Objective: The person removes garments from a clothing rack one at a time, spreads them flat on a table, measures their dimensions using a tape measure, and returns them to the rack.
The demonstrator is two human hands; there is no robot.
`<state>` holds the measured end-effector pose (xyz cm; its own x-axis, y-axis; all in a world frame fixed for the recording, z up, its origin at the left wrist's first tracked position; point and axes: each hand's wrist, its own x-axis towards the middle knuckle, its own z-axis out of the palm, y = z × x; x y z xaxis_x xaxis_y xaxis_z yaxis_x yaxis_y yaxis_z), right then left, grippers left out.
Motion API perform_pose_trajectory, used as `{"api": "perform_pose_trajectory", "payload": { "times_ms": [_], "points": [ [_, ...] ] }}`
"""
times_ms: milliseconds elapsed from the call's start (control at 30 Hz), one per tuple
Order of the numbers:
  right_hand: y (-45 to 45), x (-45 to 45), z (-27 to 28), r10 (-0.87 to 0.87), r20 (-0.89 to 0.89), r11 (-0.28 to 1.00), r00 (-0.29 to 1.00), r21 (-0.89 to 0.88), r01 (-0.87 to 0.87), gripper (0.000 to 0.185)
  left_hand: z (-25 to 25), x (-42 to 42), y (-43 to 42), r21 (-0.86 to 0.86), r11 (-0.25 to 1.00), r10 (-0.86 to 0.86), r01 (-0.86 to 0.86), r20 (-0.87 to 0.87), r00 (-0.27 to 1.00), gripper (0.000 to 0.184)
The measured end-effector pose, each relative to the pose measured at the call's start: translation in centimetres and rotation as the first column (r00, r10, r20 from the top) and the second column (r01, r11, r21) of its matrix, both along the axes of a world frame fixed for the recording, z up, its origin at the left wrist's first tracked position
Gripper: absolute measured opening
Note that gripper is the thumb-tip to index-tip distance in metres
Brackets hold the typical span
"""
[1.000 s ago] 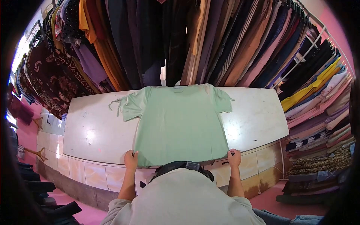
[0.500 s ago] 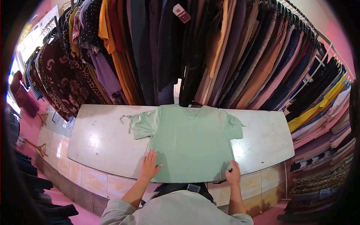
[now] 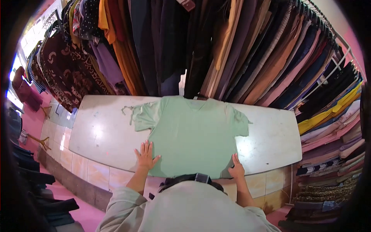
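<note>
A light green short-sleeved top (image 3: 193,135) with a V-neck lies spread on a white table (image 3: 100,131), its neckline away from me and its hem at the near edge. Ties hang from its sleeve ends. A dark hanger (image 3: 200,98) shows partly behind the neckline. My left hand (image 3: 145,157) rests flat at the top's lower left side, fingers spread and thumb on the cloth. At the lower right side, my right hand (image 3: 237,168) lies along the edge with its fingers stretched forward and thumb apart.
Beyond the table hangs a long rack of trousers (image 3: 255,58). Patterned garments (image 3: 63,73) hang at the left. More clothes (image 3: 332,112) hang down the right side. Dark garments (image 3: 31,170) are near me at the left. Below the table edge is a tiled floor (image 3: 98,174).
The view has tipped, so the table and top sit higher in it. My left hand's fingers have spread wider. The right hand's fingers have straightened along the top's side.
</note>
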<state>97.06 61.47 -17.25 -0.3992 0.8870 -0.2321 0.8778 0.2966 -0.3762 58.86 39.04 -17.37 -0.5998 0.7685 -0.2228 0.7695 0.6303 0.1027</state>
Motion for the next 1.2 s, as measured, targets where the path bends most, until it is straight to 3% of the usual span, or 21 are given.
{"api": "perform_pose_trajectory", "payload": {
  "times_ms": [133,200,233,300,333,400,433,467,533,567,600,633,667,700,767,800,933,1000,1033,1133,1200],
  "points": [
    [-0.3,-0.2,1.1,0.040,0.039,0.999,0.998,-0.023,-0.039,0.081,-1.7,-0.2,2.0,0.004,0.998,0.066,-0.066,-0.094,0.993,0.078],
    [-0.1,0.1,0.9,0.059,0.023,0.998,0.998,-0.030,-0.058,0.084,-3.3,-1.1,3.0,0.230,0.965,-0.090,0.129,-0.174,0.981,0.073],
    [-0.1,-0.1,1.3,0.065,0.022,0.996,0.998,-0.057,-0.064,0.084,-2.3,-1.3,3.6,0.231,0.965,-0.088,0.126,-0.168,0.982,0.073],
    [0.1,0.2,1.2,0.070,0.024,0.995,0.997,-0.078,-0.068,0.085,-0.3,-1.8,4.4,0.116,0.990,0.079,-0.078,0.003,0.997,0.070],
    [0.3,0.3,0.6,0.089,-0.053,0.995,0.995,0.043,-0.087,0.083,-0.4,-1.8,4.7,0.123,0.989,0.077,-0.077,0.003,0.997,0.070],
    [0.7,-0.4,1.0,0.120,-0.130,0.980,0.984,0.172,-0.097,0.082,-0.9,-1.9,5.5,0.174,0.884,0.427,-0.433,0.073,0.901,0.067],
    [0.7,-1.8,3.0,0.097,-0.283,0.993,0.954,0.089,-0.075,0.080,-1.4,-1.3,5.9,0.179,0.883,0.429,-0.434,0.072,0.901,0.067],
    [0.9,-3.2,4.2,0.061,-0.430,0.998,0.901,0.000,-0.068,0.079,-2.0,-0.2,6.4,0.351,0.870,0.344,-0.346,0.070,0.936,0.065],
    [1.7,-5.8,4.6,0.085,-0.484,0.992,0.871,-0.039,-0.119,0.081,-1.3,3.2,7.8,0.643,0.760,0.052,-0.099,0.091,0.994,0.057],
    [1.8,-7.5,5.5,0.075,-0.502,0.939,0.862,-0.255,-0.231,0.077,-0.7,5.3,8.9,0.622,0.779,-0.116,-0.080,0.268,0.956,0.048],
    [1.7,-9.1,6.0,0.069,-0.517,0.826,0.853,-0.450,-0.339,0.074,-0.2,7.2,9.9,0.647,0.759,-0.319,-0.069,0.462,0.828,0.036],
    [1.6,-10.6,5.8,0.138,-0.563,0.778,0.815,-0.448,-0.441,0.072,3.5,9.1,11.0,0.475,0.865,-0.300,-0.161,0.747,0.593,0.028],
    [1.7,-11.8,5.2,0.156,-0.576,0.769,0.803,-0.439,-0.464,0.072,3.1,10.3,11.8,0.458,0.870,-0.323,-0.183,0.810,0.490,0.026],
    [1.5,-12.9,4.5,0.261,-0.527,0.742,0.809,-0.426,-0.517,0.072,2.5,11.1,12.1,0.441,0.874,-0.344,-0.203,0.858,0.381,0.025],
    [1.3,-14.4,3.3,0.390,-0.492,0.701,0.778,-0.389,-0.598,0.070,2.6,11.3,12.5,0.364,0.890,-0.245,-0.275,0.889,0.386,0.022],
    [1.3,-14.8,3.2,0.404,-0.502,0.690,0.765,-0.382,-0.615,0.070,2.5,11.3,12.4,0.278,0.900,-0.151,-0.334,0.921,0.360,0.020],
    [1.6,-15.4,2.5,0.403,-0.464,0.649,0.789,-0.463,-0.604,0.062,1.1,10.9,12.0,0.239,0.886,-0.129,-0.397,0.950,0.284,0.020],
    [1.8,-15.5,1.6,0.387,-0.544,0.641,0.744,-0.421,-0.642,0.055,0.2,10.9,12.0,0.279,0.826,-0.257,-0.491,0.960,0.113,0.023],
    [2.1,-15.5,1.4,0.386,-0.548,0.637,0.742,-0.424,-0.644,0.055,0.0,10.7,12.0,0.275,0.826,-0.251,-0.492,0.961,0.116,0.023],
    [3.6,-15.2,1.4,0.395,-0.488,0.595,0.778,-0.510,-0.621,0.046,-0.3,8.9,12.5,0.429,0.765,-0.143,-0.480,0.840,0.524,0.028],
    [5.4,-13.8,1.8,0.276,-0.530,0.685,0.802,-0.477,-0.551,0.038,-3.0,4.4,12.1,0.632,0.653,-0.052,-0.418,0.588,0.807,0.029]
  ]
}}
